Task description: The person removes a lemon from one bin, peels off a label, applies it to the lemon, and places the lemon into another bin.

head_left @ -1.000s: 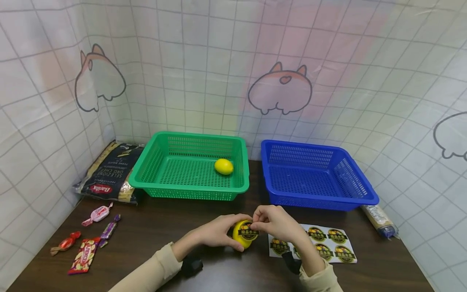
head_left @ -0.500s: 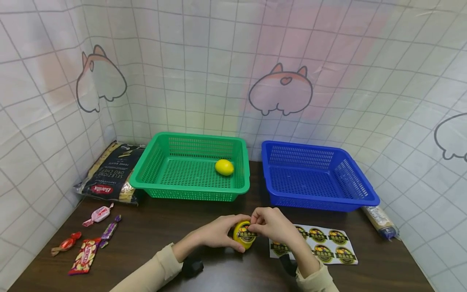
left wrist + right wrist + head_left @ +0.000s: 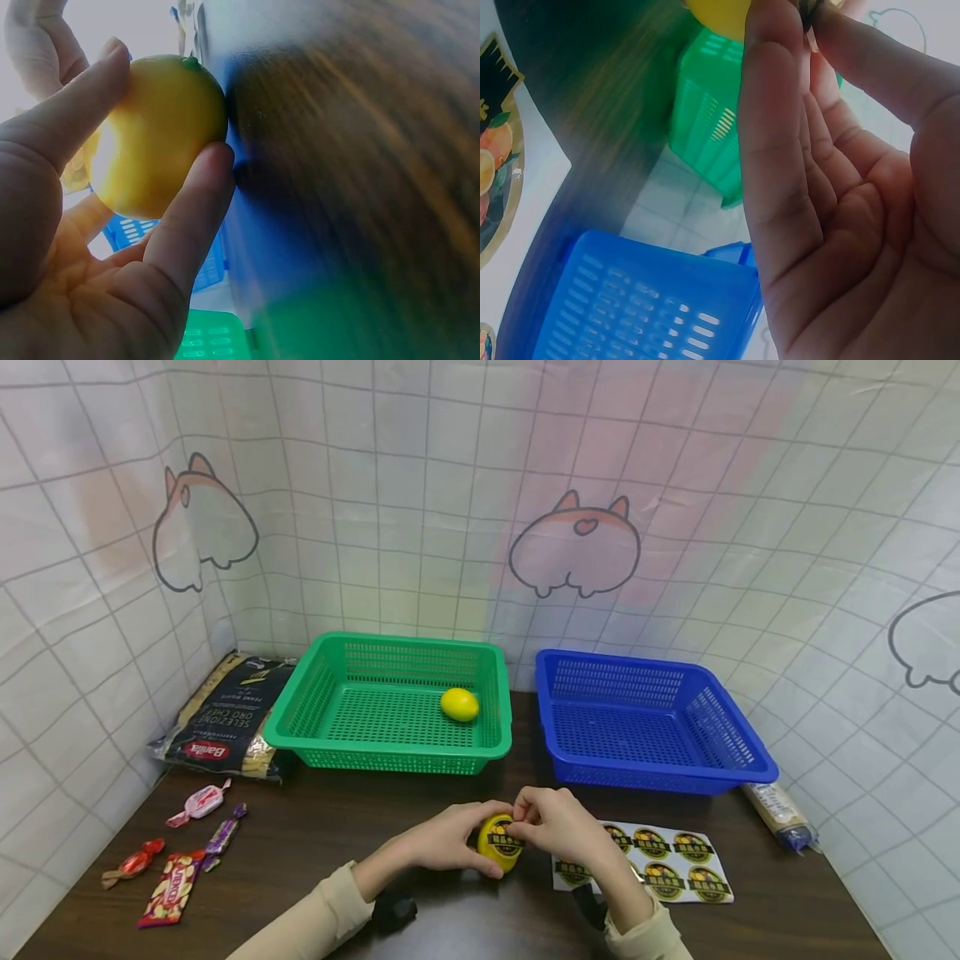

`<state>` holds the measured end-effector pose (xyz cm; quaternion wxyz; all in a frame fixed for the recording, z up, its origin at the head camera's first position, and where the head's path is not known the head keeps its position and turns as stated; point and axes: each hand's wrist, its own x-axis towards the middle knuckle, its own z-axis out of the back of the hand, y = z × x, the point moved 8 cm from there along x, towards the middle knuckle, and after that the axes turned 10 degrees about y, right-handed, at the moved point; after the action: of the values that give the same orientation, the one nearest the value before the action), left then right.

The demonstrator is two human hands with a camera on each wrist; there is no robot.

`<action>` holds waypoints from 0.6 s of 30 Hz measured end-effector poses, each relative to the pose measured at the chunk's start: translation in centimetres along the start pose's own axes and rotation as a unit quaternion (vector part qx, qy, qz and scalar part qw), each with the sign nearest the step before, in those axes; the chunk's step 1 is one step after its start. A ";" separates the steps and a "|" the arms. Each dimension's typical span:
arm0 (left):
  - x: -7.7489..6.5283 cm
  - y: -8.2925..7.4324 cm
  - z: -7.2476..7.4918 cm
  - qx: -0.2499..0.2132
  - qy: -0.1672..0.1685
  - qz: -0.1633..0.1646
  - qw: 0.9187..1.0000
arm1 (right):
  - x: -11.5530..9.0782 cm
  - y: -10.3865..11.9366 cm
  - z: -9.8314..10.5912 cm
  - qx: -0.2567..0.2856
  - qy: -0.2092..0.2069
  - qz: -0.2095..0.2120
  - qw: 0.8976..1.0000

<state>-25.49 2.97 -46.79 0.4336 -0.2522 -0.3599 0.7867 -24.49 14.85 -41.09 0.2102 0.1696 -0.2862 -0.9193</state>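
Lemon, head view: it sits at the near middle of the table, a round label against its face. The left hand spans it with thumb and fingers, apparently to steady it; the right hand pinches the label's right edge, probably to control how it lies. Just right, partly under that forearm, lies the sticker sheet, presumably placed for short reach. Far off stand the green basket, bearing a second lemon, and the blue basket; a strip of table before their near rims gives room for moving.

Left wrist view: thumb and finger bracket the lemon; whether it touches the table cannot be told.

Right wrist view: thumb and forefinger form a narrow pinch on the label's dark edge.
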 end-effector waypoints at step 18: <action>-0.1 -0.3 0.1 -0.036 -0.018 0.027 0.999 | 0.0 0.7 -0.1 -0.017 -0.010 0.014 1.000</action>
<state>-25.39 2.99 -46.49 0.3967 -0.2627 -0.3885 0.7891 -24.21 14.29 -40.80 0.2229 0.1533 -0.2750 -0.9226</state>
